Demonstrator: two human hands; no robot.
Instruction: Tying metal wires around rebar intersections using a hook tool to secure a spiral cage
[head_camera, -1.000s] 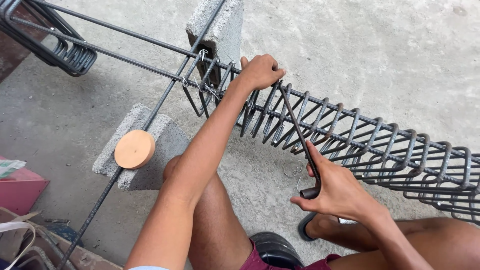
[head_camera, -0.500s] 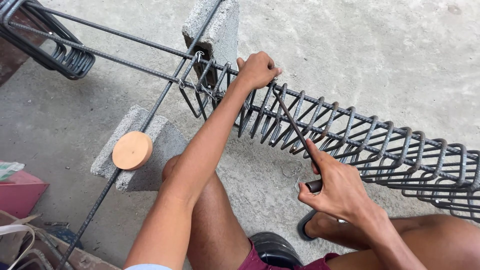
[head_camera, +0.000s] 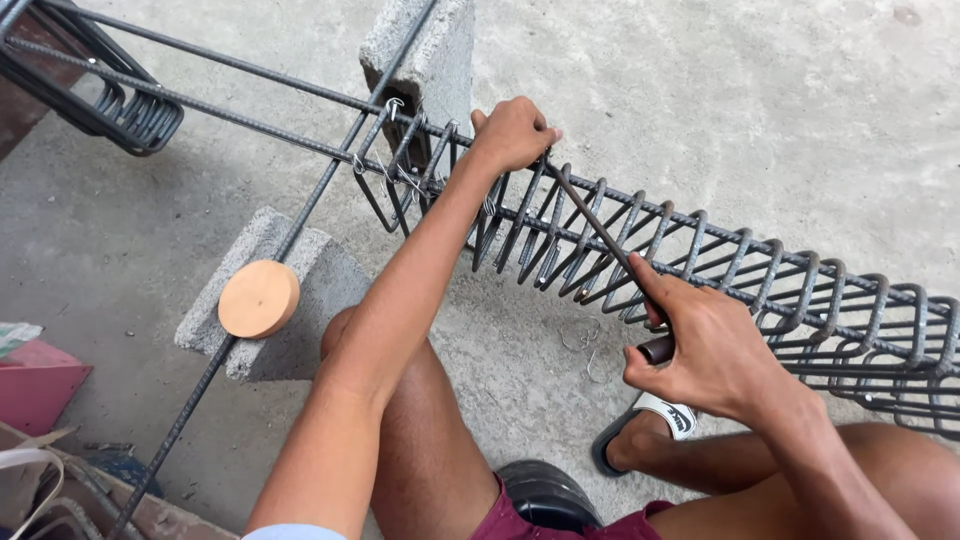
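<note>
While your left hand (head_camera: 512, 133) grips the hard, heavy steel cage (head_camera: 700, 275) on the blocks, your right hand (head_camera: 700, 350) grasps the stiff hook tool (head_camera: 600, 240) by its handle end.

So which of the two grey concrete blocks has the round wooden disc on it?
The nearer grey concrete block, lower left; the farther block carries only rebar.
</note>
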